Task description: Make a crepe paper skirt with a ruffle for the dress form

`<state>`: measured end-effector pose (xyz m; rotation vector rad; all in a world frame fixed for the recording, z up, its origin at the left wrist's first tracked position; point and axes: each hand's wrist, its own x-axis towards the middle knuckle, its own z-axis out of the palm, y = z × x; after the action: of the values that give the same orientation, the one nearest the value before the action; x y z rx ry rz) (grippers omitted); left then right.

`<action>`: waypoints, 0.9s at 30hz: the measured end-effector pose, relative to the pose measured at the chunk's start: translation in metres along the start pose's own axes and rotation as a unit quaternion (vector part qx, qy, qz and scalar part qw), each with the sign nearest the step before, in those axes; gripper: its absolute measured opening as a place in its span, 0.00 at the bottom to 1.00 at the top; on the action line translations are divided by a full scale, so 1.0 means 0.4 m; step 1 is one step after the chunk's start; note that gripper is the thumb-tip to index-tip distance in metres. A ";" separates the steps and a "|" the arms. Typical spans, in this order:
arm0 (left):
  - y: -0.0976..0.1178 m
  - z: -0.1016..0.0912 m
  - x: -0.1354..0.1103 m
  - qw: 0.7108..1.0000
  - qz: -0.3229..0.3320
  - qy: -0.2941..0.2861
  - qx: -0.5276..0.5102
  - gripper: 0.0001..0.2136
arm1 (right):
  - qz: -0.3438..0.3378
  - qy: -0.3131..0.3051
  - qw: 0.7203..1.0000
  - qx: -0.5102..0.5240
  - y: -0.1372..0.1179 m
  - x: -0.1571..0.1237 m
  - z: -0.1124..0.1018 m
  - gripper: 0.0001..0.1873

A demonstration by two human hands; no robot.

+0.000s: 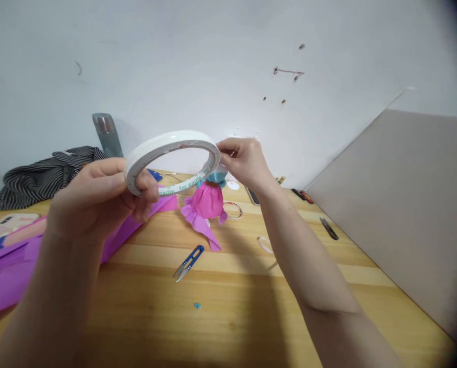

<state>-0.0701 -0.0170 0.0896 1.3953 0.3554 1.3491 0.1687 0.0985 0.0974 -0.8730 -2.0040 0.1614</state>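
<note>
My left hand (101, 194) grips the near left side of a large white roll of double-sided tape (173, 142), held up above the wooden table (251, 306). Green print shows on the roll's inner face. My right hand (244, 161) pinches the roll's far right edge, fingers closed there. Behind and below the roll stands a small pink paper figure with a light blue top (207, 202).
Blue-handled thread snips (189, 262) lie on the table near the middle. Purple paper sheets (17, 266) sit at the left, a striped cloth (44, 176) and a grey metal bottle (106, 134) behind them. Black snips (328, 228) lie at the right by a grey panel (405, 204).
</note>
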 end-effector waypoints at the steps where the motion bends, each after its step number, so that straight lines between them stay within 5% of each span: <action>1: 0.000 -0.002 0.000 1.000 0.003 -0.006 -0.004 0.06 | -0.001 0.007 1.000 0.008 -0.001 -0.001 0.006 0.12; 9: 0.008 -0.002 -0.005 1.000 0.005 -0.018 0.006 0.06 | 0.011 0.018 0.999 0.043 -0.016 0.003 0.042 0.10; 27: -0.009 0.016 0.003 0.998 -0.038 -0.042 0.009 0.08 | -0.047 0.001 0.998 0.043 -0.018 -0.033 0.015 0.10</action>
<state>-0.0627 -0.0178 0.0892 1.4356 0.3612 1.2239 0.1645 0.0861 0.0880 -0.7235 -2.0171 0.1922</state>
